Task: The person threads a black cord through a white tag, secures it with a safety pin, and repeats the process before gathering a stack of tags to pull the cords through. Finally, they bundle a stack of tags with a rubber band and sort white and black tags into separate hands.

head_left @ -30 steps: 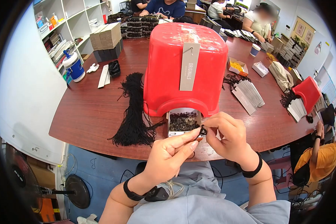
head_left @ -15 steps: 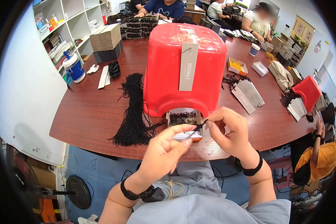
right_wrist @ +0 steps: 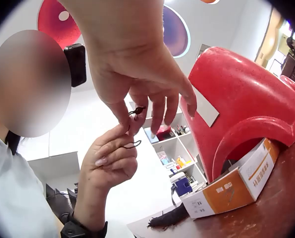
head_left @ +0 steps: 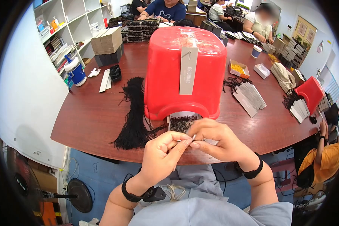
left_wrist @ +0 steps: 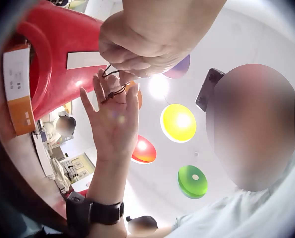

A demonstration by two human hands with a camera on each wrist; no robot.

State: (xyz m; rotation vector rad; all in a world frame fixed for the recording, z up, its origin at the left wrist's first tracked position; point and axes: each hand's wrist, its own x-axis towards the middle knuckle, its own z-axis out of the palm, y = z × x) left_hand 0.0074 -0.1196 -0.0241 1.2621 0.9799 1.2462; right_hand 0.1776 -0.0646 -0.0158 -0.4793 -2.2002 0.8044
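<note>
Over the front table edge, my two hands meet fingertip to fingertip. My left hand (head_left: 162, 154) pinches a thin black cord (right_wrist: 133, 145) between thumb and curled fingers, and a small loop sticks out in the right wrist view. From the other side, my right hand (head_left: 218, 143) pinches the same cord with thumb and forefinger, its other fingers spread. A dark knotted part of the cord (left_wrist: 114, 94) shows by the right fingers in the left wrist view. Just beyond them, an open white-and-orange carton (right_wrist: 221, 196) holds many small black pieces, partly under a red plastic stool (head_left: 165, 83).
A long bundle of black cords (head_left: 130, 120) lies left of the stool. A grey "ORIGINALS" tag (head_left: 188, 71) hangs on the stool's side. Fanned grey tags (head_left: 250, 98) lie to the right, near a box of yellow pieces (head_left: 239, 69). Other people sit around the table.
My hands stood apart with the cord stretched between them half a second ago; now their fingertips are together, slightly lower and further left. The right fingers are blurred by motion.
</note>
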